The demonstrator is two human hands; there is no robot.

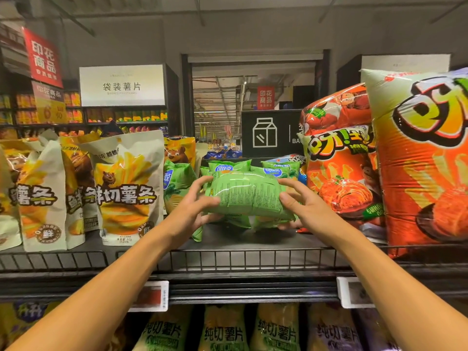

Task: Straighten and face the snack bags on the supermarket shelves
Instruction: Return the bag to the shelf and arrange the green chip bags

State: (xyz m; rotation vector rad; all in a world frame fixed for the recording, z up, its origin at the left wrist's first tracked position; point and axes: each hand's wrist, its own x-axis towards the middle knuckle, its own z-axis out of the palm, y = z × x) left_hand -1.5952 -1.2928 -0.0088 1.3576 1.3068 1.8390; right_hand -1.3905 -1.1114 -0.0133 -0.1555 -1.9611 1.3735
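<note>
Two bare forearms reach up from the bottom corners of the frame toward a wire-fronted shelf (228,259). At centre frame, the left hand (192,209) and right hand (301,211) hold a green snack bag (247,193) by its two short ends, fingers curled over the top, thumbs on the near side. The bag shows its printed back, lifted just above other green bags (278,171). It looks light, puffy and slick, likely crushable, so gripping gently at the ends seems wise. White potato-stick bags (126,188) stand left, orange bags (339,173) right.
</note>
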